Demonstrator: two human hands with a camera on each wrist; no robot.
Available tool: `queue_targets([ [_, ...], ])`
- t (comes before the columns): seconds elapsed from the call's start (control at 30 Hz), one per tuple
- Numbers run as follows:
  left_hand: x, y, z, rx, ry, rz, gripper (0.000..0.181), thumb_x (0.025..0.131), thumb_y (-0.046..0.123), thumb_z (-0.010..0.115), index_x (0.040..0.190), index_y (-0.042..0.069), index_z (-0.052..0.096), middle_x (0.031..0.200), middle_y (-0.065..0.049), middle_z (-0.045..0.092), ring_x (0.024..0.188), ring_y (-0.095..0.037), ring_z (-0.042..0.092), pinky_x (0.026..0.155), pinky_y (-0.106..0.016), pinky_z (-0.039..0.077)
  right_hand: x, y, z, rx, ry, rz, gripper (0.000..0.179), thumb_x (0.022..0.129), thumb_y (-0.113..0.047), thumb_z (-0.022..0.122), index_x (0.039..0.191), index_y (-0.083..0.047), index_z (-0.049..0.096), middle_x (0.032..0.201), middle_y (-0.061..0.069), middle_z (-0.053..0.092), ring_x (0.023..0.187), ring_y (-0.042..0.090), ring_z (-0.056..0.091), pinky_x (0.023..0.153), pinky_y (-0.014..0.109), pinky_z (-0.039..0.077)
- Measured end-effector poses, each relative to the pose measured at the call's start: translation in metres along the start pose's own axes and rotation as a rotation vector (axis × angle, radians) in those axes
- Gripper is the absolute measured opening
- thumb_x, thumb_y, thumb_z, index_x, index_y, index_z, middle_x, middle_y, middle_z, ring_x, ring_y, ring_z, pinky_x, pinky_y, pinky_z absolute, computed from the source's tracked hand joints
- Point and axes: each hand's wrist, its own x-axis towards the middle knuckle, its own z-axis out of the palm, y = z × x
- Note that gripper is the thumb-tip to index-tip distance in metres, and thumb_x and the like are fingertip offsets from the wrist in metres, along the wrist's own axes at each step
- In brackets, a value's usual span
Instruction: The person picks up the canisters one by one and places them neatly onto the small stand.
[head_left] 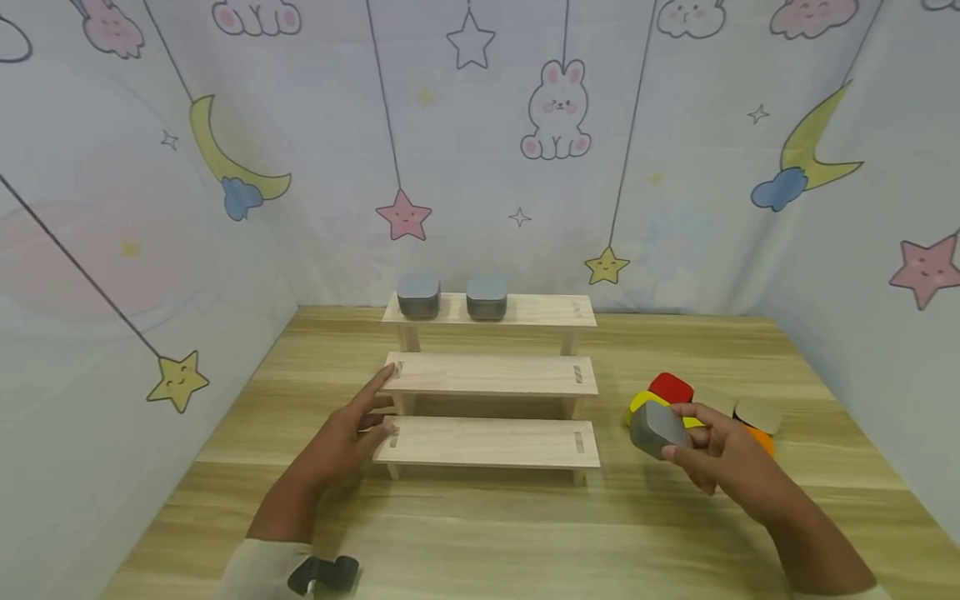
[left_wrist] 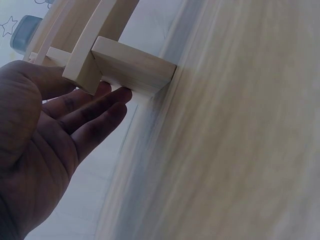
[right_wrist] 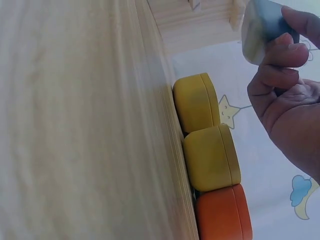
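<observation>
A pale wooden three-step stand (head_left: 491, 442) stands on the table. My left hand (head_left: 337, 442) touches its left end, with the index finger at the middle step and the thumb at the lowest; the left wrist view shows the other fingers extended beside the leg. At the stand's right, my right hand (head_left: 738, 467) pinches a grey round-cornered box (head_left: 656, 430) between thumb and fingers, lifted off the table. Two like grey boxes, one at the left (head_left: 419, 297) and one near the middle (head_left: 487, 298), sit on the top step.
Behind my right hand lie a red box (head_left: 671, 387), yellow boxes (right_wrist: 211, 157), an orange box (right_wrist: 224, 212) and beige ones (head_left: 759, 414), partly hidden. Printed cloth walls (head_left: 480, 167) enclose the wood-grain table (head_left: 480, 533) at the back and sides.
</observation>
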Motion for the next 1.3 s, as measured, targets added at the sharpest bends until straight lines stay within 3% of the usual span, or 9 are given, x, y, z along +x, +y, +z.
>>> queue_targets([
  [0.17, 0.000, -0.003, 0.001, -0.007, 0.000, 0.006, 0.089, 0.109, 0.003, 0.064, 0.178, 0.032, 0.014, 0.162, -0.036, 0.048, 0.135, -0.056, 0.065, 0.107, -0.062, 0.061, 0.001, -0.003, 0.001, 0.006, 0.017, -0.011, 0.047, 0.107, -0.005, 0.066, 0.150, -0.003, 0.047, 0.074, -0.004, 0.056, 0.055, 0.025, 0.042, 0.054, 0.036, 0.044],
  [0.3, 0.000, -0.005, 0.002, -0.015, -0.005, 0.015, 0.089, 0.109, 0.003, 0.064, 0.178, 0.031, 0.014, 0.161, -0.036, 0.050, 0.135, -0.055, 0.065, 0.106, -0.058, 0.062, 0.007, -0.008, 0.001, 0.027, 0.027, -0.024, 0.048, 0.108, -0.005, 0.065, 0.152, -0.001, 0.046, 0.073, -0.004, 0.054, 0.059, 0.029, 0.041, 0.057, 0.036, 0.045],
  [0.47, -0.002, -0.005, 0.000, -0.007, 0.011, 0.011, 0.089, 0.109, 0.004, 0.064, 0.178, 0.032, 0.014, 0.160, -0.036, 0.052, 0.135, -0.055, 0.065, 0.107, -0.061, 0.061, 0.023, -0.024, 0.001, 0.091, 0.057, -0.054, 0.048, 0.107, -0.004, 0.065, 0.153, -0.007, 0.051, 0.085, -0.005, 0.065, 0.060, 0.022, 0.041, 0.050, 0.037, 0.041],
  [0.57, -0.003, -0.006, 0.000, -0.001, 0.015, 0.011, 0.089, 0.109, 0.004, 0.064, 0.178, 0.032, 0.014, 0.159, -0.036, 0.052, 0.135, -0.055, 0.065, 0.107, -0.062, 0.061, 0.034, -0.038, 0.000, 0.085, 0.072, -0.080, 0.050, 0.107, -0.002, 0.066, 0.155, -0.006, 0.051, 0.098, -0.008, 0.076, 0.059, 0.017, 0.047, 0.050, 0.034, 0.044],
  [0.67, -0.003, -0.006, -0.001, -0.001, 0.013, 0.014, 0.089, 0.109, 0.005, 0.064, 0.178, 0.031, 0.014, 0.161, -0.035, 0.051, 0.136, -0.055, 0.065, 0.108, -0.061, 0.061, 0.044, -0.055, 0.001, 0.025, 0.075, -0.090, 0.056, 0.107, -0.005, 0.067, 0.159, 0.001, 0.045, 0.112, -0.011, 0.080, 0.063, 0.015, 0.053, 0.053, 0.029, 0.052],
  [0.83, -0.002, -0.006, -0.001, 0.000, 0.007, -0.001, 0.091, 0.109, 0.003, 0.065, 0.177, 0.034, 0.014, 0.160, -0.034, 0.052, 0.136, -0.054, 0.066, 0.108, -0.058, 0.062, 0.065, -0.082, 0.002, -0.090, 0.062, -0.044, 0.066, 0.107, -0.015, 0.071, 0.164, -0.001, 0.041, 0.109, -0.004, 0.078, 0.066, 0.015, 0.054, 0.052, 0.029, 0.053],
  [1.0, 0.000, -0.006, -0.001, -0.004, 0.004, 0.023, 0.090, 0.109, 0.003, 0.065, 0.178, 0.031, 0.015, 0.161, -0.034, 0.051, 0.135, -0.054, 0.066, 0.108, -0.059, 0.061, 0.085, -0.100, 0.000, -0.217, 0.048, -0.047, 0.068, 0.105, -0.018, 0.074, 0.164, -0.002, 0.043, 0.108, 0.015, 0.077, 0.080, 0.015, 0.064, 0.064, 0.027, 0.057],
  [1.13, 0.001, -0.005, 0.000, -0.007, 0.001, 0.020, 0.089, 0.109, 0.003, 0.064, 0.178, 0.030, 0.015, 0.161, -0.035, 0.051, 0.135, -0.054, 0.066, 0.109, -0.060, 0.060, 0.100, -0.109, 0.000, -0.323, 0.042, -0.056, 0.068, 0.104, -0.021, 0.075, 0.163, -0.003, 0.045, 0.123, 0.022, 0.078, 0.097, 0.022, 0.069, 0.078, 0.026, 0.059],
  [1.3, 0.002, -0.004, 0.001, -0.007, 0.003, -0.014, 0.091, 0.109, 0.002, 0.064, 0.177, 0.034, 0.015, 0.161, -0.034, 0.051, 0.136, -0.053, 0.066, 0.108, -0.057, 0.062, 0.120, -0.121, 0.000, -0.409, 0.015, -0.058, 0.071, 0.106, -0.025, 0.074, 0.165, -0.002, 0.042, 0.145, 0.025, 0.070, 0.121, 0.038, 0.071, 0.102, 0.042, 0.062],
])
